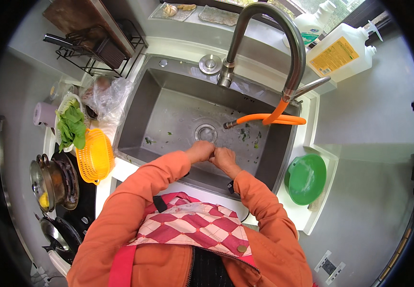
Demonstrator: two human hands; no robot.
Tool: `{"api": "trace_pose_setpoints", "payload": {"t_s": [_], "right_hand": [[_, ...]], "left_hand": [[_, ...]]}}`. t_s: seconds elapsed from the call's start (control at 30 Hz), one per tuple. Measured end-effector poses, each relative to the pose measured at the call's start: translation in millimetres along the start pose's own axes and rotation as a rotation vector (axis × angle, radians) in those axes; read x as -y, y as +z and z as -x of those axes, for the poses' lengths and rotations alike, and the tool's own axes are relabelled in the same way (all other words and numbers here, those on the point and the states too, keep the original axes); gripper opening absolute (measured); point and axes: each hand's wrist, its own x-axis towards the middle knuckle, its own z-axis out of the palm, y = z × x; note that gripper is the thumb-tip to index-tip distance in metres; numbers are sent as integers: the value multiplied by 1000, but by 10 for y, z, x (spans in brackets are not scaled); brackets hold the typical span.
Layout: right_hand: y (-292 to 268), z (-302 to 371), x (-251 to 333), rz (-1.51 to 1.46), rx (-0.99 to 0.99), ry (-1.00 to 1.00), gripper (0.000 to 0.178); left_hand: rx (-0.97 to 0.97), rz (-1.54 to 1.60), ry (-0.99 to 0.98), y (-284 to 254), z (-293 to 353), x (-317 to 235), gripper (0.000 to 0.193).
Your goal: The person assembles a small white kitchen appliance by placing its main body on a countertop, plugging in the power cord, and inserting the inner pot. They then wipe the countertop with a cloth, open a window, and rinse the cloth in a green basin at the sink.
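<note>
My left hand [200, 151] and my right hand [225, 160] meet over the front part of a grey sink [168, 111], just on the near side of the round drain [206, 133]. Both are closed, with their fingers pressed together and touching each other. Whatever they may hold is hidden by the fingers. Beyond them, an orange hose [276, 117] hangs from the tall curved faucet [294, 52], its dark tip ending near the drain. Bits of green leaf [243, 134] lie scattered on the wet sink floor.
Left of the sink are a yellow colander [95, 155], leafy greens [72, 125], a plastic bag [112, 98] and a dish rack [132, 45]. A lidded pot [49, 184] stands on the stove. At right sits a green bowl [306, 179]; white bottles [341, 51] line the back corner.
</note>
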Motion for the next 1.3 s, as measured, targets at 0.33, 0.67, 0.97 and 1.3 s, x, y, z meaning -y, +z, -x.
{"api": "trace_pose_setpoints", "payload": {"t_s": [0.33, 0.67, 0.97, 1.3], "right_hand": [[-340, 234, -173, -1750, 403, 76, 55], [-330, 230, -254, -1746, 457, 68, 35], [-119, 97, 51, -1205, 591, 150, 20], [240, -24, -5, -283, -123, 20, 27]], "left_hand": [[8, 1181, -118, -353, 306, -178, 70], [-247, 83, 191, -838, 718, -423, 73], [-281, -277, 437, -503, 422, -296, 40], [-129, -282, 5, -87, 38, -86, 17]]}}
